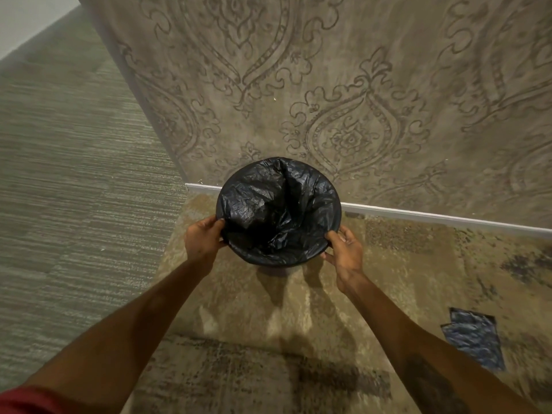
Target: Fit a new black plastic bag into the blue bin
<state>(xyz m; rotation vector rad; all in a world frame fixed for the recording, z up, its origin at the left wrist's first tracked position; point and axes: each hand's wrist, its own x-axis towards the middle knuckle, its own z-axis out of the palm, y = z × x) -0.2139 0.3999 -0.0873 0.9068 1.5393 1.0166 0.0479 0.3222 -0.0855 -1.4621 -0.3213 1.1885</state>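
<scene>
- Striped grey-green carpet: covers the floor to the left of the bin, beyond the edge of the patterned wall.
- Left hand: closed on the bin's left rim, thumb over the top edge and fingers curled beneath, pinching the bag's folded-over film against the rim.
- Black plastic bag: glossy, heavily creased film lining the bin; its mouth is turned out over the whole round rim, and the slack sags in folds into the bin's interior, darkest toward the near side.
- Blue bin: almost wholly covered by the bag; only a sliver of wall shows under the near rim. It stands on the mottled tan rug, close against the white baseboard and the damask-patterned wall behind it.
- Right hand: closed on the bin's right rim, thumb on top and fingers below, gripping the bag's overhang.
- Folded dark plastic sheet: lies flat on the rug, well to the right of the bin and nearer the camera.
</scene>
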